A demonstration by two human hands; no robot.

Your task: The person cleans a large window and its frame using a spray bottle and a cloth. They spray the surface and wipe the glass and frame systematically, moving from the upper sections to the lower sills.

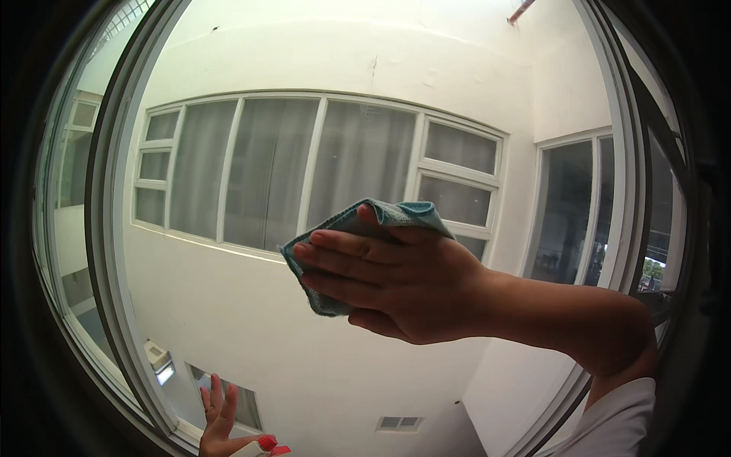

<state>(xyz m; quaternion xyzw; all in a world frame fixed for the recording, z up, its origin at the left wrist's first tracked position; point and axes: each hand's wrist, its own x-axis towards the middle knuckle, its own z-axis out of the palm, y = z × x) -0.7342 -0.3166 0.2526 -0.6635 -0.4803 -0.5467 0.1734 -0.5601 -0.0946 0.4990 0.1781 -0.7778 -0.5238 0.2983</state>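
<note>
My right hand (400, 280) presses a folded blue-green cloth (337, 303) flat against the pane of a window, near the middle of the view. Its fingers point left and lie spread over the cloth, whose upper edge is curled. At the bottom left is my left hand (217, 408), with several fingers raised and apart. Beside its thumb shows the red and white head of a spray bottle (266, 443); the bottle's body is out of view. Whether the left hand grips the bottle, I cannot tell.
A dark and grey window frame (108, 188) curves down the left, with another upright (625, 171) at the right. Beyond the glass stand a pale wall (228, 303), a wide curtained window (274, 171), an air-conditioning unit (155, 355) and a wall vent (400, 424).
</note>
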